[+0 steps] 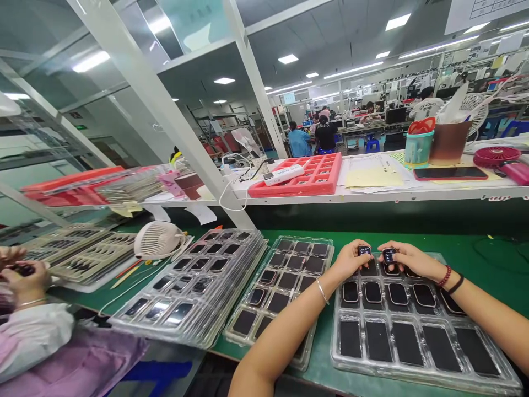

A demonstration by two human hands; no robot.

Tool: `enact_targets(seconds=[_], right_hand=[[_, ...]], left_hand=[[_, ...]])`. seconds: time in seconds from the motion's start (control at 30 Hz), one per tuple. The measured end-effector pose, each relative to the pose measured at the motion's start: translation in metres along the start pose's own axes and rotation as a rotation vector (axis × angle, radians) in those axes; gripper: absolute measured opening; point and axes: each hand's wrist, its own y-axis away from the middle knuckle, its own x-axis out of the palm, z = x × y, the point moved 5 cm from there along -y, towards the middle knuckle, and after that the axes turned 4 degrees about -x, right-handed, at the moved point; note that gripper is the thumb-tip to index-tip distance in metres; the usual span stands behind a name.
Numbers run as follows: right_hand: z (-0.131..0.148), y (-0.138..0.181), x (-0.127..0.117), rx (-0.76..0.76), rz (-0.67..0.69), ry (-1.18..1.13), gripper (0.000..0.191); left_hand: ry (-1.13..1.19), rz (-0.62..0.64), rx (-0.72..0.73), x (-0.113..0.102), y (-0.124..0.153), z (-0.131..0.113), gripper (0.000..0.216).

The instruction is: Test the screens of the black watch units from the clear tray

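Scanning the counter point(105, 298) from its left end, I pick out a co-worker's hand point(27, 280) with something dark I can't make out, a pale fan point(157, 240), then a stack of clear trays point(237, 281) showing dark, shiny faces. In the middle tray point(303, 361), partly behind the left forearm, I see at least two framed watches point(257, 296) among plain black pockets. The left hand point(354, 257) pinches a small watch point(364, 251) over the far row of the right tray point(413, 376); just beside it, the right hand point(401, 256) has a second watch point(389, 255) between thumb and fingers. Below, watches fill the middle row while the near row shows only black, so I judge this tray part-filled.
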Motion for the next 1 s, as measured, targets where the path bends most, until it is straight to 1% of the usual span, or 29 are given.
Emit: enact_targets(seconds=[0.07, 0.1, 0.17, 0.23, 0.3, 0.43, 0.5, 0.63, 0.67, 0.77, 0.8, 0.9, 1.0], right_hand=[[-0.001, 0.000, -0.003, 0.016, -0.043, 0.049, 0.027], [-0.001, 0.000, -0.003, 0.009, -0.055, 0.076, 0.026], [0.001, 0.000, -0.002, -0.025, -0.049, 0.099, 0.026], [0.005, 0.000, 0.002, -0.065, -0.007, 0.064, 0.030], [0.009, 0.002, 0.005, -0.080, 0.031, 0.024, 0.036], [0.012, 0.005, 0.007, -0.023, 0.047, 0.020, 0.040], [0.013, 0.005, 0.008, -0.037, 0.055, 0.016, 0.042], [0.013, 0.004, 0.008, -0.095, 0.035, 0.020, 0.050], [0.013, 0.003, 0.008, -0.091, 0.033, 0.016, 0.048], [0.010, 0.002, 0.006, -0.035, 0.029, -0.017, 0.037], [0.009, 0.002, 0.005, -0.012, 0.019, -0.030, 0.039], [0.009, 0.002, 0.002, 0.020, -0.031, -0.071, 0.046], [0.011, 0.002, 0.001, 0.005, -0.057, -0.067, 0.050]], left_hand=[[0.005, 0.013, -0.004, 0.001, -0.001, 0.001, 0.024], [0.011, 0.012, -0.009, 0.001, -0.002, 0.002, 0.024], [0.021, -0.004, -0.015, 0.000, -0.002, 0.003, 0.032], [0.026, -0.013, -0.009, 0.000, -0.002, 0.002, 0.041], [0.020, -0.013, 0.004, 0.000, 0.000, -0.001, 0.044], [0.026, 0.013, 0.018, 0.001, 0.004, -0.006, 0.031], [0.037, 0.016, 0.032, 0.001, 0.005, -0.008, 0.030], [0.036, -0.009, 0.047, -0.001, 0.005, -0.007, 0.057], [0.040, 0.001, 0.037, -0.001, 0.004, -0.006, 0.058], [0.053, 0.028, -0.015, -0.002, 0.004, -0.003, 0.039], [0.058, 0.028, -0.030, -0.002, 0.004, -0.002, 0.038], [0.075, -0.007, -0.035, -0.005, 0.005, -0.003, 0.047], [0.081, -0.019, -0.026, -0.005, 0.005, -0.003, 0.065]])
